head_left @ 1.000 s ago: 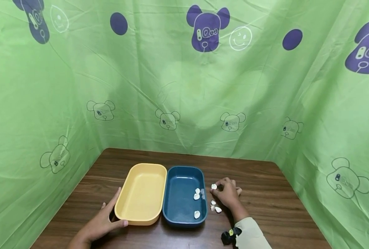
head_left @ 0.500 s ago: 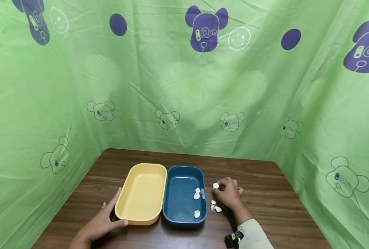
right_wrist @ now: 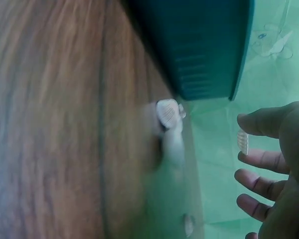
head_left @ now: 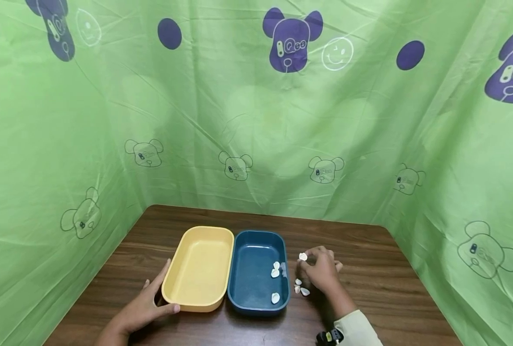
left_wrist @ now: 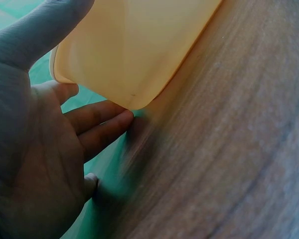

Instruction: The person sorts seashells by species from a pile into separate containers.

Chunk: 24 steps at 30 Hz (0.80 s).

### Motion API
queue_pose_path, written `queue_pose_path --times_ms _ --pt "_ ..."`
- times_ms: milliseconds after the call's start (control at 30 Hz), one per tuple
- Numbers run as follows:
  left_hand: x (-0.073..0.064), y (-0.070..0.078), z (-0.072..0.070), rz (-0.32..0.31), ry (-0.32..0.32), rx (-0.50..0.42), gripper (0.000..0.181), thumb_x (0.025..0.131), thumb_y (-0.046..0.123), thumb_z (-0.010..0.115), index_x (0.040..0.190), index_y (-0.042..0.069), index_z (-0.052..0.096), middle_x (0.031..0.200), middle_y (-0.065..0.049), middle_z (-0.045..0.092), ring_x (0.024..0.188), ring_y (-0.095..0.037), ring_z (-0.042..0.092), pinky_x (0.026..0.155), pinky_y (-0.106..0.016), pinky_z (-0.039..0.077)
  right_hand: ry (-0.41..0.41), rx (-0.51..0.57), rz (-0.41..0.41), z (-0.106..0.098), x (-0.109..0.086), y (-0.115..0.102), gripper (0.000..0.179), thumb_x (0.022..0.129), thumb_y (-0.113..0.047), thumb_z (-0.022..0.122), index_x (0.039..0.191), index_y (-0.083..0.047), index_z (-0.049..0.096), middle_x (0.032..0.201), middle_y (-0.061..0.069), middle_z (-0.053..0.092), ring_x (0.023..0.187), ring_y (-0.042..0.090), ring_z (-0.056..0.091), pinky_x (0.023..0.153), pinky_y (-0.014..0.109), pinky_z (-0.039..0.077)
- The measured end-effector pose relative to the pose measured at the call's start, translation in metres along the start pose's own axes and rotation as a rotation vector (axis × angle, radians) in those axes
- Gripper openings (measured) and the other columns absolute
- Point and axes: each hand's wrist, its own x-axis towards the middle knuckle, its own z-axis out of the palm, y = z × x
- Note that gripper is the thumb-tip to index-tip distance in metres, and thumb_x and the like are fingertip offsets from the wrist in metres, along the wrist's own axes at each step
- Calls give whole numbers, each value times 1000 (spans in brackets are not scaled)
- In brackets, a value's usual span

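Note:
My right hand (head_left: 324,273) pinches a small white seashell (head_left: 303,256) between thumb and fingertips, just right of the blue tray (head_left: 252,286). Ridges show on that shell's edge in the right wrist view, where the other fingers spread apart. Below the hand, several white shells (head_left: 305,291) lie close together on the table. Inside the blue tray, two shells (head_left: 275,273) touch near the right wall and one shell (head_left: 275,298) lies nearer the front. At the yellow tray (head_left: 200,274), my left hand (head_left: 140,308) rests on the front left corner, its thumb at the near side and extended fingers along the left wall.
The two trays stand side by side on a brown wooden table (head_left: 351,240). A green curtain (head_left: 265,120) with printed bears encloses the back and both sides. A dark wrist device (head_left: 329,337) sits by my right sleeve (head_left: 357,329).
My right hand has shifted slightly right and away from the blue tray, still pinching the shell. The left hand keeps its place on the yellow tray. The head view has moved a little.

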Motion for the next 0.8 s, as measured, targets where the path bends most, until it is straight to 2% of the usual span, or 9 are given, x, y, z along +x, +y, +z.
queue_pose_path --times_ms 233,467,667,733,800 --pt "2 -1 0 5 -3 -1 121 84 25 90 178 19 14 175 -35 26 140 30 19 116 -95 -7 3 -3 20 -7 -6 -17 21 91 -26 87 101 -9 80 125 16 70 127 40 54 99 65 26" --pt "3 -2 -1 -3 6 20 120 83 26 91 178 22 16 175 -31 31 142 16 27 118 -94 -4 17 6 18 -13 -12 -35 24 91 -25 88 104 -7 79 126 17 69 128 41 54 100 65 27" --pt "3 -2 -1 -5 3 12 121 83 26 91 178 21 16 175 -32 30 142 22 21 118 -94 -4 12 36 -8 -14 -19 -47 24 90 -23 88 106 -8 80 125 14 70 127 39 55 98 61 28" --pt "2 -3 -2 -3 3 13 121 83 25 91 178 20 16 175 -32 30 149 13 22 118 -94 -4 6 46 -26 -13 -21 -51 21 89 -22 89 105 -10 80 124 12 70 125 37 56 96 59 29" --pt "2 -3 -2 3 5 18 121 83 24 91 178 19 15 175 -32 30 157 -6 25 118 -94 -4 -6 57 -46 -13 -24 -54 19 89 -21 89 103 -12 80 122 10 70 123 35 57 96 58 30"
